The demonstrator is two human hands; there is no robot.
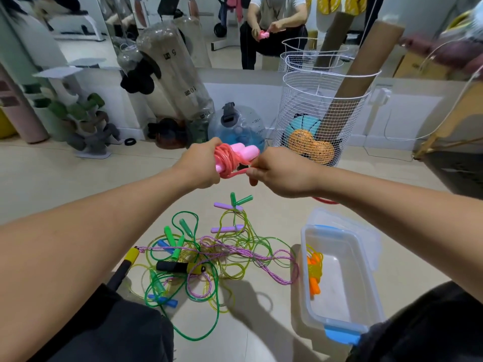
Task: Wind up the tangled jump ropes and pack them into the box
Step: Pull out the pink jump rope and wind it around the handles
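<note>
My left hand (200,165) grips a pink jump rope (231,159) wound into a bundle around its two pink handles, held up at chest height. My right hand (271,171) pinches the loose end of the same pink cord just right of the bundle. On the floor below lies a tangled pile of jump ropes (209,252) with green, yellow and purple cords and green, blue, lilac and black handles. At the right stands a clear plastic box (366,283) with blue clips, holding one wound rope with orange handles (313,273).
A white wire basket (321,105) with balls and cardboard tubes stands ahead against the wall. A blue water bag (235,126), clear punching bags and a dumbbell rack (88,124) line the mirror wall. My knees frame the floor space.
</note>
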